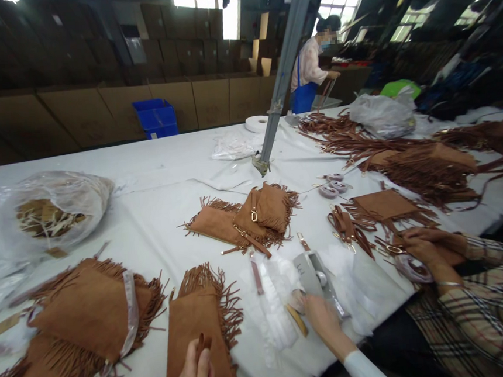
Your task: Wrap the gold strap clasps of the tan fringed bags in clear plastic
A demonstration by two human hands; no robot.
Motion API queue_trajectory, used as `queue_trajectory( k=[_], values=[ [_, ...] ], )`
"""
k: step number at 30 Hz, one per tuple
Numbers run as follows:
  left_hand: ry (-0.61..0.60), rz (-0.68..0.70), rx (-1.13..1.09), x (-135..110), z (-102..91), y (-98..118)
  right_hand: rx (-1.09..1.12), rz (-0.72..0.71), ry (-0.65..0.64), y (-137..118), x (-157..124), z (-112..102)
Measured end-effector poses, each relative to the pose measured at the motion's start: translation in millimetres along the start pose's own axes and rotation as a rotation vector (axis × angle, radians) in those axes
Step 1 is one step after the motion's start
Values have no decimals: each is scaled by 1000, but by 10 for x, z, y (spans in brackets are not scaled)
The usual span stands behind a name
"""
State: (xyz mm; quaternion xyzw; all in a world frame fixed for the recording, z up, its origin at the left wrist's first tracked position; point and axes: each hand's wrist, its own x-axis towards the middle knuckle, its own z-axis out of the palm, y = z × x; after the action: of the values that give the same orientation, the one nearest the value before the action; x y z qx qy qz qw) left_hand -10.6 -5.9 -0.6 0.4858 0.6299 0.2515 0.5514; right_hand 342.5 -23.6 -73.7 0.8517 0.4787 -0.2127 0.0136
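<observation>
My left hand [194, 374], low in the view, pinches a short brown leather strip [203, 342] above a brown suede fringed bag [195, 319]. Farther right, my right hand [321, 318] reaches over white tissue-like sheets [281, 321] with its fingers curled. What they hold, if anything, is too small to make out. Just left of those fingers lies a yellow-handled tool [297, 320]. A grey box-like object [314, 277] with dark marks sits beyond my right hand, a brown strap with a gold clasp [303, 242] at its far end.
Fringed bags lie stacked [88, 308] at left and in a pile [254, 214] mid-table. A clear plastic sack [59, 205] stands back left; a slanted metal post [284, 80] rises from the table. At right, a co-worker's hands [428, 249] work near straps. Another person [311, 69] stands behind.
</observation>
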Motion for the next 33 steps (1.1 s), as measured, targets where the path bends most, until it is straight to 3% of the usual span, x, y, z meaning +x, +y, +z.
queue_trajectory(
  k=[4, 11, 17, 26, 33],
  values=[
    [-54, 11, -18, 30, -9, 65, -12, 29, 39, -52, -90, -3],
    [-4, 27, -22, 18, 33, -28, 132, -208, -70, -100, -8, 96],
    [75, 48, -37, 5, -5, -23, 132, -88, -15, 15, 77, 254],
    [-12, 48, -88, 31, -56, 31, 133, 11, 182, 198, 41, 191],
    [13, 53, -74, 50, 27, -68, 121, -39, 177, -30, -175, 255]
  ],
)
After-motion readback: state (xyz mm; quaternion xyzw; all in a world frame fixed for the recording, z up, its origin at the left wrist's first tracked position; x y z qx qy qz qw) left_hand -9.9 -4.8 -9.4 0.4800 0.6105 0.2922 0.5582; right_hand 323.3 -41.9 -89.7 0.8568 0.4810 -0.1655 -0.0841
